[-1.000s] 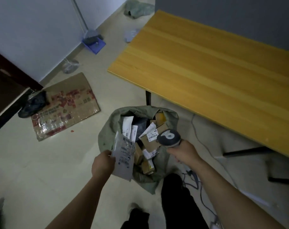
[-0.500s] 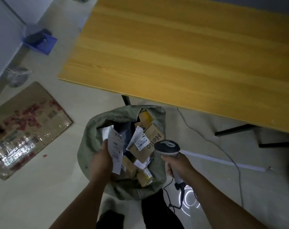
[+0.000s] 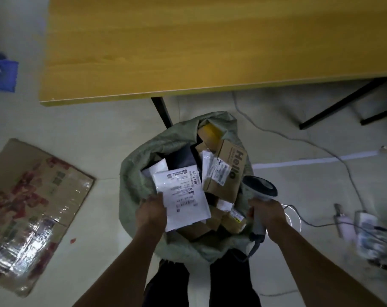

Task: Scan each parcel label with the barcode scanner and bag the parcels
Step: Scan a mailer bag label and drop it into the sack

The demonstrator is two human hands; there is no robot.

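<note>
L hand (image 3: 152, 214) pinched a flat white parcel (image 3: 183, 196) by its left edge, label up, over the mouth of the green sack (image 3: 132, 180). R hand (image 3: 266, 214) curled round the grip of the barcode scanner (image 3: 260, 187), its head just right of a brown Hello box (image 3: 230, 171) w/ other pkgs in the sack. Sack stood on the floor just below the counter (image 3: 188, 41) near edge, by its black leg. Flattened cardboard (image 3: 33, 207) lay on the floor, well left of the sack.
</note>
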